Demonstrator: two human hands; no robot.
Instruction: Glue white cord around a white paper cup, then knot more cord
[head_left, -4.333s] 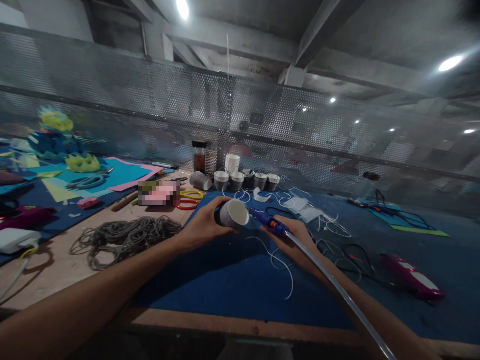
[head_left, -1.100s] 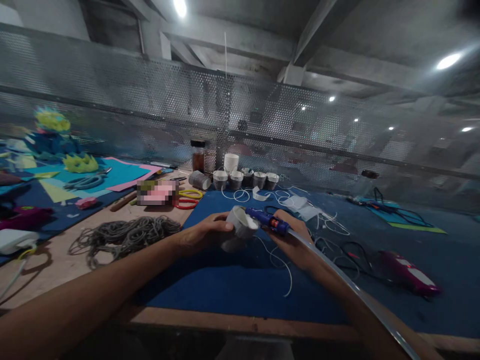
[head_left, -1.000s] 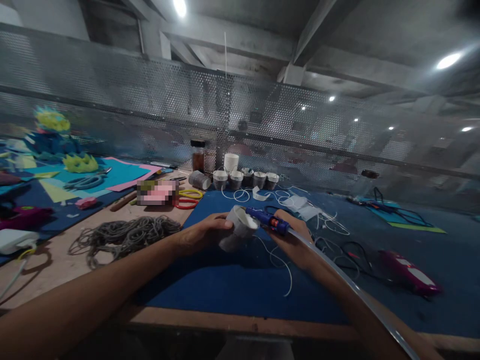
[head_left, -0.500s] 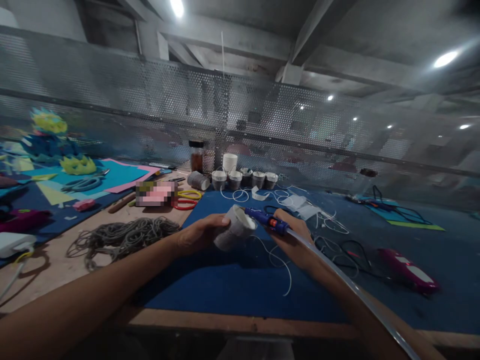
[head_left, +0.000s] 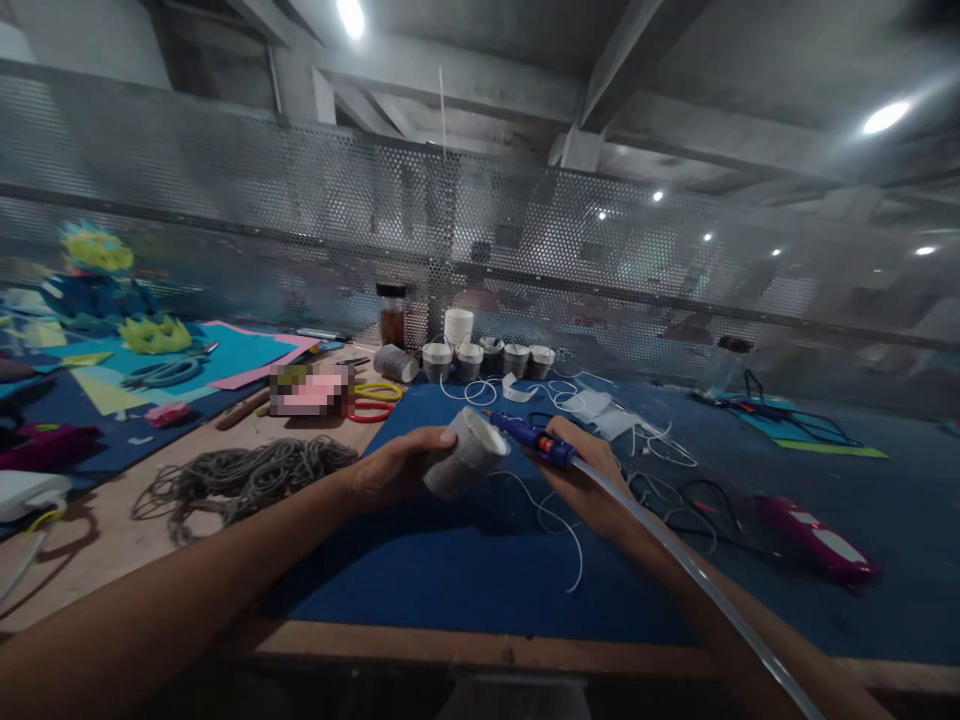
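Near the middle of the view, my left hand (head_left: 401, 465) grips a grey-wrapped cup (head_left: 463, 455), tilted with its white opening toward the right. My right hand (head_left: 585, 465) is wrapped round a blue glue gun (head_left: 536, 438) with a long clear glue stick running out of its back along my forearm. The gun's tip is at the upper edge of the cup's rim; whether they touch cannot be made out. A thin white cord (head_left: 559, 525) curves over the blue mat (head_left: 450, 590) beneath my hands.
Behind stand several grey-wrapped cups (head_left: 469, 360), a stack of white cups (head_left: 458, 325) and a lidded jar (head_left: 391, 315). Grey cord (head_left: 255, 475), yellow-handled scissors (head_left: 379, 392) and red-handled scissors (head_left: 371, 412) lie left. A magenta device (head_left: 821, 540) with cables lies right.
The cup in my left hand has shifted slightly left and turned a little, so less of its inside shows. My right hand and the glue gun have hardly moved.
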